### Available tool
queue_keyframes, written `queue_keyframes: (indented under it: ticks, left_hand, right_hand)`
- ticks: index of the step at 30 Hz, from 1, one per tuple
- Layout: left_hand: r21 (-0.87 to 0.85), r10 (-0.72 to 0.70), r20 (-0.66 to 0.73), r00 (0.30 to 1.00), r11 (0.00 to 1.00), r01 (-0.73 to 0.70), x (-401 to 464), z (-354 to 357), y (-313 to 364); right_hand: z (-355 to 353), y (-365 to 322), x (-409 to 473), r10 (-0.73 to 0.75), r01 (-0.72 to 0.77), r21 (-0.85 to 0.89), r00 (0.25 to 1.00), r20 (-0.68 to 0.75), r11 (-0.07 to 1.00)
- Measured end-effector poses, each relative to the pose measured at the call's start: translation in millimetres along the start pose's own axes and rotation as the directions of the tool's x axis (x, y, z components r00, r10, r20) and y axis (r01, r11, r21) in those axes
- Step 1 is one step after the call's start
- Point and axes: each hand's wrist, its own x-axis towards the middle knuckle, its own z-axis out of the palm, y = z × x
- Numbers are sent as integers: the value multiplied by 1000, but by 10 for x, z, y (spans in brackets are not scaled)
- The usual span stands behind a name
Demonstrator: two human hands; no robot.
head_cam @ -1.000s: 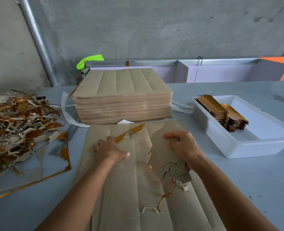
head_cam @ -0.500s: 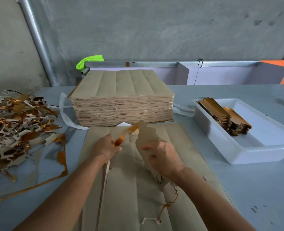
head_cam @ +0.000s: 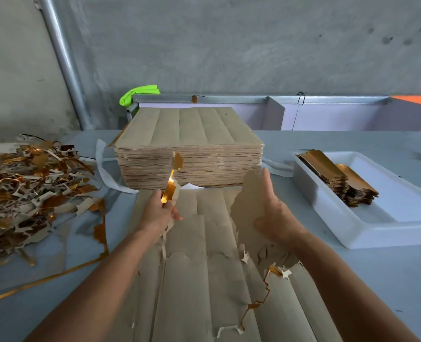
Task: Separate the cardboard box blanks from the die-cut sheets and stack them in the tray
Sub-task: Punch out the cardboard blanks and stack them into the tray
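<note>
A brown die-cut sheet lies flat in front of me, torn along its cut lines. My right hand grips a cardboard box blank and holds it tilted up off the sheet. My left hand pinches a narrow gold-faced waste strip that stands upward. Behind them sits a tall stack of die-cut sheets. The white tray at the right holds two piles of gold-faced blanks.
A heap of gold and brown offcuts covers the table's left side, with a long gold strip trailing toward me. A metal rail and a grey wall stand behind the table. A green cloth lies on the rail.
My right hand has lifted the blank up and to the right, away from the sheet. My left hand has pulled the gold strip upward. The two hands have moved apart.
</note>
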Motion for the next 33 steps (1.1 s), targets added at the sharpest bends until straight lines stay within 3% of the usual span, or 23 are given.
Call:
queue_keyframes:
  ticks: [3,6,8,14,17,20,22,26,30,33]
  left_hand:
    - [263,54,-10,998,963,-50,24,4,15]
    - [507,47,162,986,853,-124,18,7,-40]
    - [567,-4,254,967,811,-145,-4,29,-54]
    - [598,-124,299,946,797,-84,28,-4,-33]
    - [471,-102,266,959,881,-37,-3,-5,-22]
    - [18,-67,288,955,998,65,-35,-84,73]
    - [-257,-35,349,936,957,131,-39,-166,219]
    - [-532,58,424,904,824,197,-61,-262,553]
    - [-599,87,447,890,768,226,-123,-162,718]
    - [-427,72,334,940,900,83,-199,-8,741]
  right_hand:
    - [-71,-6,3,32,-31,-77,999,22,997]
    - [-28,-75,-18,148,-117,-239,982,115,964]
    - [65,-109,-8,156,-103,-312,976,150,944]
    - [279,-75,92,33,24,-359,988,154,933]
    - [233,-19,61,-60,81,-338,996,72,938]
    - [114,-1,39,-17,25,-317,999,27,948]
    - [37,-43,33,-8,13,-245,1000,22,969]
    - [-84,-161,38,-43,48,-94,998,52,994]
    - [-116,-291,36,-26,50,-122,981,190,991]
    - [-93,-361,6,-39,-3,195,977,209,981]
